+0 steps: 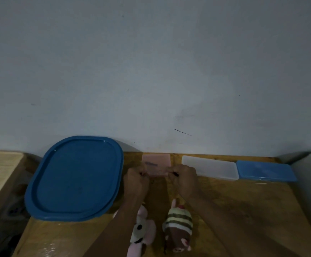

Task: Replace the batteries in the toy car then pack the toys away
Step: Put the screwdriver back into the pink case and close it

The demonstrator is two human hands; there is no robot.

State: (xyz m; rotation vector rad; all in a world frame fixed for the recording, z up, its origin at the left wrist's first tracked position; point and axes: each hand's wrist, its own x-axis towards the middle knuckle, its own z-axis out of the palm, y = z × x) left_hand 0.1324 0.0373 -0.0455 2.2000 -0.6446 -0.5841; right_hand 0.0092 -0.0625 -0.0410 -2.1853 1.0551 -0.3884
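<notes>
1. A wooden table (243, 210) is seen from above, set against a pale grey-blue wall (151, 71). The light is dim and the details are blurred.
2. The left hand (136, 180) is held just in front of a flat pink plastic box (156, 159), at its left end. The fingers are curled tight. It cannot be told whether anything is gripped in them.
3. The right hand (185, 179) is held at the right end of the same box, fingers curled. A thin dark item (175, 174) is pinched at the fingertips; what it is cannot be told.
4. The pink box is laid flat at the back of the table, against the wall.
5. No toy car can be made out.
6. Two soft toys are laid near the front edge, between the forearms: a pink-and-white plush animal (141, 229) under the left forearm and a brown plush with cream and green stripes (178, 225) just beside it, to the right.
7. A large rounded container with a dark blue plastic lid (74, 177) is placed left of the hands.
8. Right of the pink box, a translucent white rectangular box (210, 168) and a blue rectangular box (266, 171) are lined up end to end, touching.
</notes>
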